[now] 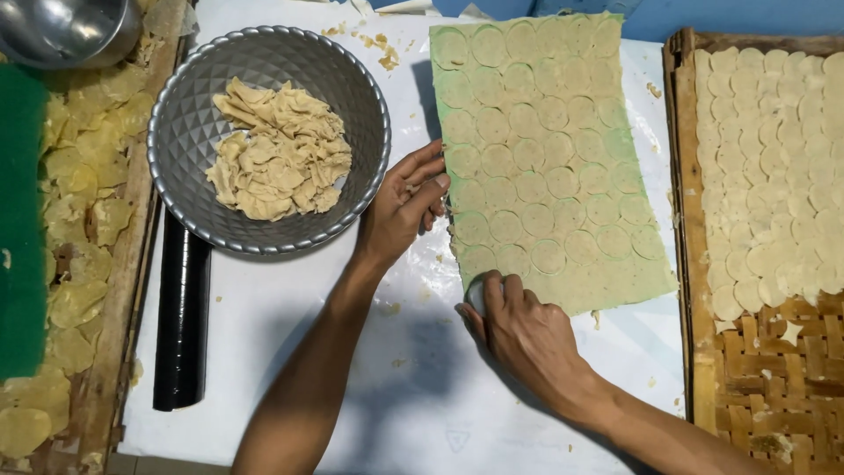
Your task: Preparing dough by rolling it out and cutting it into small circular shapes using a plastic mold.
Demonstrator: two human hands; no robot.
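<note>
Pressing spread fingers on the dough sheet — metal bowl holds dough scraps

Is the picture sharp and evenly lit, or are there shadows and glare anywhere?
Head view: mostly sharp and evenly lit; a soft shadow lies on the white sheet between the forearms; bright glare on the steel bowl at top left and along the black roll; the faceted metal bowl glints; the dough sheet shows no glare.

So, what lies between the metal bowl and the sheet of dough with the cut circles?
In the head view, the left hand lies between the metal bowl and the dough sheet, its fingers touching the sheet's edge, over white paper.
</note>
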